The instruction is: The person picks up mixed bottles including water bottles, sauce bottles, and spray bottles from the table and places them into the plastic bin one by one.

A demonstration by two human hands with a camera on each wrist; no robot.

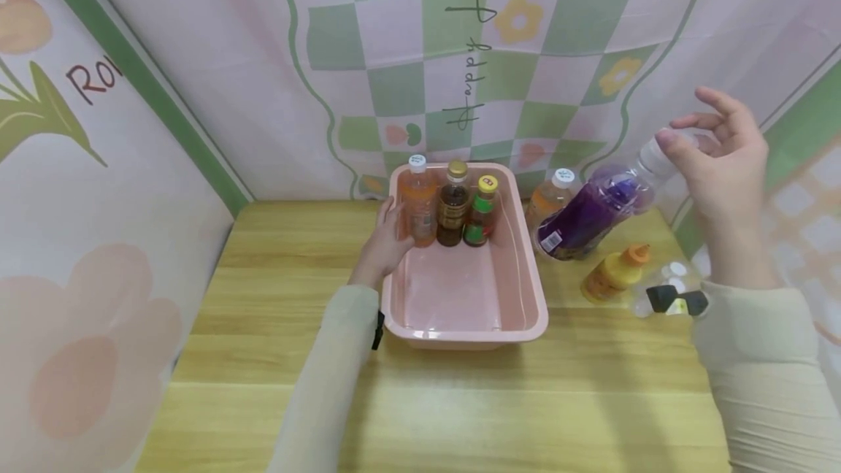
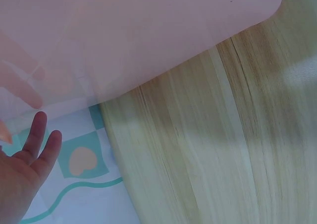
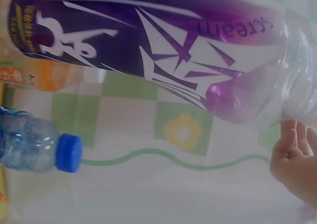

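My right hand holds a large purple drink bottle by its white cap, thumb and fingers about the cap. The bottle hangs tilted, base toward the basin, right of it. In the right wrist view, its purple label with white shapes fills the upper part. My left hand grips the left rim of the pink basin, thumb over the rim; two fingers show beside the outer wall in the left wrist view. Inside the basin's far end stand an orange drink bottle, a dark gold-capped bottle and a small yellow-capped bottle.
Right of the basin stand another orange drink bottle and a yellow squeeze bottle with an orange nozzle. The right wrist view shows a clear bottle with a blue cap. A patterned curtain backs the wooden table.
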